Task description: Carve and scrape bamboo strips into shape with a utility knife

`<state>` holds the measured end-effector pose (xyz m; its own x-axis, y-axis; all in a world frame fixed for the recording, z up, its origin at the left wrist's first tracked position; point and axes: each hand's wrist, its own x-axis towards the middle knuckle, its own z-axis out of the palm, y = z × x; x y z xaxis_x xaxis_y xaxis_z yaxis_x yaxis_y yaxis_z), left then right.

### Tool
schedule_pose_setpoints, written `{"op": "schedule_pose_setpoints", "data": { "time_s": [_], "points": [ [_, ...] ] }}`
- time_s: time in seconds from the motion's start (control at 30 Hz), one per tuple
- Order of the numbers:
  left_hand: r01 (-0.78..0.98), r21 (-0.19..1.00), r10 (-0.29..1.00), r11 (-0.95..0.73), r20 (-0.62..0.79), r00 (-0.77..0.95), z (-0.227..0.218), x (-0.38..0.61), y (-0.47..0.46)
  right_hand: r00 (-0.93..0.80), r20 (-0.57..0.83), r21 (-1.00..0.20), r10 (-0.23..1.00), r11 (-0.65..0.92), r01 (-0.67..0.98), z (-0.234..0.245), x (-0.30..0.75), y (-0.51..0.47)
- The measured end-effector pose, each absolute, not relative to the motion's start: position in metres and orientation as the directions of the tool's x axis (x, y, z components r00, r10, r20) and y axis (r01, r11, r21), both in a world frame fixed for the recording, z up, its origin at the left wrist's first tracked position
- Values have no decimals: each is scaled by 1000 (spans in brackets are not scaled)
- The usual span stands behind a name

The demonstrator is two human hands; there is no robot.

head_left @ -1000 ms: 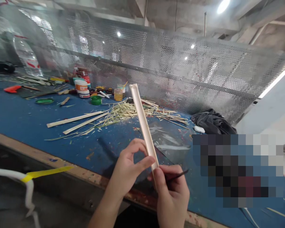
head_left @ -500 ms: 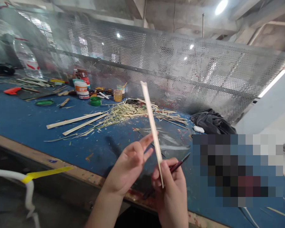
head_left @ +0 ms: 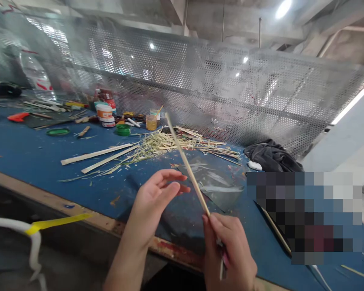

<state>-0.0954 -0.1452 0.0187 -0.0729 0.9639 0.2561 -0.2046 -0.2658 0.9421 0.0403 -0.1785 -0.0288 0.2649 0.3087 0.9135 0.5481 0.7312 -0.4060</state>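
Observation:
A pale bamboo strip [head_left: 184, 159] rises tilted to the left out of my right hand [head_left: 232, 246], whose fingers are wrapped round its lower end. Under that hand a bit of something dark and pinkish shows; most of it is hidden by the fingers. My left hand [head_left: 157, 198] is open beside the strip, fingers curved towards it and apart from it. Beneath both hands lies a dark cutting mat [head_left: 218, 198] on the blue table [head_left: 103, 194]. Two more flat bamboo strips [head_left: 98, 154] rest at the left, next to a heap of shavings [head_left: 157, 145].
Behind stand paint jars [head_left: 106, 115], a small yellow jar [head_left: 151, 122], a green lid [head_left: 123, 129] and a water bottle [head_left: 38, 76]. A perforated metal screen [head_left: 176, 76] closes the back. Dark cloth [head_left: 273, 155] lies right; a pixelated patch hides the area below it.
The strip's top has swung left and down, turning its narrow side to me. My right hand has rolled over and moved slightly right and down. My left hand has drawn back left.

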Motion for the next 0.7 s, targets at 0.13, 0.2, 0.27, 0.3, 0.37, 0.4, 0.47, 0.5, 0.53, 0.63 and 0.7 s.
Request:
{"op": "schedule_pose_setpoints", "data": {
  "time_s": [0.13,0.2,0.27,0.3,0.37,0.4,0.47,0.5,0.53,0.63,0.7],
  "points": [
    [-356,906,969,-229,179,-167,18,-81,-141,148,960,-277,237,742,610,-37,46,-180],
    [-366,906,965,-214,139,-221,16,-82,-136,93,968,-238,232,738,631,-45,47,-181],
    [-382,902,962,-202,109,-251,13,-84,-133,78,960,-256,268,734,629,-52,45,-182],
    [-400,896,963,-195,96,-254,12,-84,-132,112,948,-299,297,722,624,-55,43,-182],
    [-445,879,968,-175,71,-240,11,-83,-132,206,919,-389,336,690,610,-59,38,-184],
    [-467,868,972,-167,65,-228,11,-83,-133,242,903,-427,355,671,606,-60,37,-185],
    [-503,852,980,-146,56,-190,10,-83,-133,242,886,-456,395,649,609,-61,35,-188],
    [-519,845,985,-131,51,-164,10,-83,-134,210,889,-443,408,649,618,-61,35,-188],
    [-535,837,990,-111,44,-136,9,-84,-134,172,895,-420,411,653,630,-61,35,-189],
    [-581,813,998,-41,5,-64,7,-87,-132,106,927,-338,361,674,658,-61,37,-189],
    [-588,809,1000,3,-21,-23,4,-88,-129,85,940,-301,330,686,662,-60,38,-188]
  ]
}}
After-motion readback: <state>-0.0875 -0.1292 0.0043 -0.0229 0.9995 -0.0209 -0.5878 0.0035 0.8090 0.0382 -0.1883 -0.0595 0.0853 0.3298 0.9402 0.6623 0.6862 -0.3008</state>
